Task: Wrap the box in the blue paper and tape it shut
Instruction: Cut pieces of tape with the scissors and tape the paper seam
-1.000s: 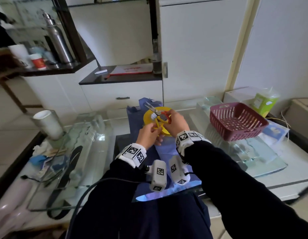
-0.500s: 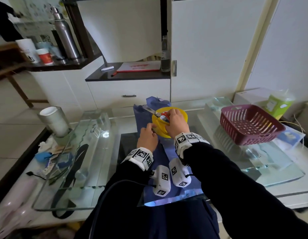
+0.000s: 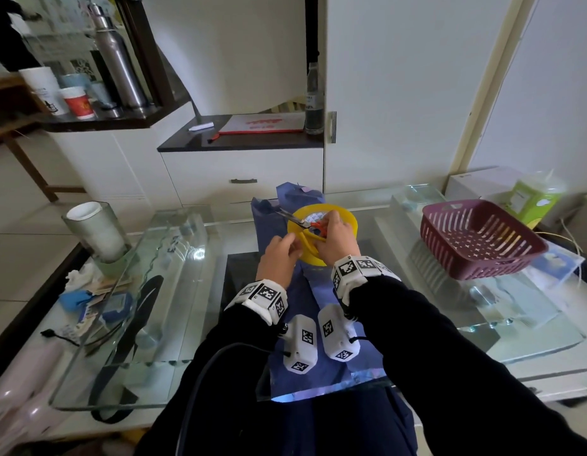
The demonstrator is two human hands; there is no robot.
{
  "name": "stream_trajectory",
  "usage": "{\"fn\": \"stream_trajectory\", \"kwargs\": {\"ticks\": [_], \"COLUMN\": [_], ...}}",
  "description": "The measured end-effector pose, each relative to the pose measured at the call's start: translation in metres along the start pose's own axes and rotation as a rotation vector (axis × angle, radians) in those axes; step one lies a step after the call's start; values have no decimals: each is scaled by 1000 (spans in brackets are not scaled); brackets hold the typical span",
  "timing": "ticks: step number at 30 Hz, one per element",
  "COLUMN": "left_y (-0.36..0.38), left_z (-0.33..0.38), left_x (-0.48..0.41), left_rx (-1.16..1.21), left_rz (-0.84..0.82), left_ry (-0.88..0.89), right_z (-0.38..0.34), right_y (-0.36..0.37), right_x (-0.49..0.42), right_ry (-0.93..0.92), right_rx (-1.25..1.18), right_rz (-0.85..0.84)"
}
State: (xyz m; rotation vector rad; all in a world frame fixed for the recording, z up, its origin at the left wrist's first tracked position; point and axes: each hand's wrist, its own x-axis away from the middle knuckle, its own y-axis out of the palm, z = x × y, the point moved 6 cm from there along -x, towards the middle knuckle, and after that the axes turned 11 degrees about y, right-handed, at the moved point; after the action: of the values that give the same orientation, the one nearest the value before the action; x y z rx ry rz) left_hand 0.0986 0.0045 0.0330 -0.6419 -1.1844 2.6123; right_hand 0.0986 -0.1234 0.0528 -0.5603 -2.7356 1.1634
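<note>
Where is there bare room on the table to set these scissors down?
There is bare glass between the blue paper and the maroon basket, nearest the right hand holding the scissors. The left glass slab also looks free on top. Crowded: the left corner around the cup.

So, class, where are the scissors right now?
Centre of the head view: the scissors are held in the right hand over the yellow roll, blades pointing left.

Nothing I can read here.
Red print on the flat white pad (image 3: 262, 125) beside the clear glass bottle (image 3: 313, 97) is blurred.
</note>
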Motion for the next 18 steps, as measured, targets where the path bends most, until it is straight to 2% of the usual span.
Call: {"fn": "stream_trajectory", "kwargs": {"ticks": [3,11,18], "left_y": [-8,-22,-22], "left_z": [-10,-26,-26], "left_x": [2,0,-6], "left_rx": [61,246,172], "left_rz": [-32,44,192], "left_ry": [6,-167,-170], "right_z": [-3,-4,-2], "right_y": [0,-6,-5], "right_x": [1,4,3], "right_ry": [-10,-6,0], "right_rx": [7,10,-13], "right_rz": [13,25,18]}}
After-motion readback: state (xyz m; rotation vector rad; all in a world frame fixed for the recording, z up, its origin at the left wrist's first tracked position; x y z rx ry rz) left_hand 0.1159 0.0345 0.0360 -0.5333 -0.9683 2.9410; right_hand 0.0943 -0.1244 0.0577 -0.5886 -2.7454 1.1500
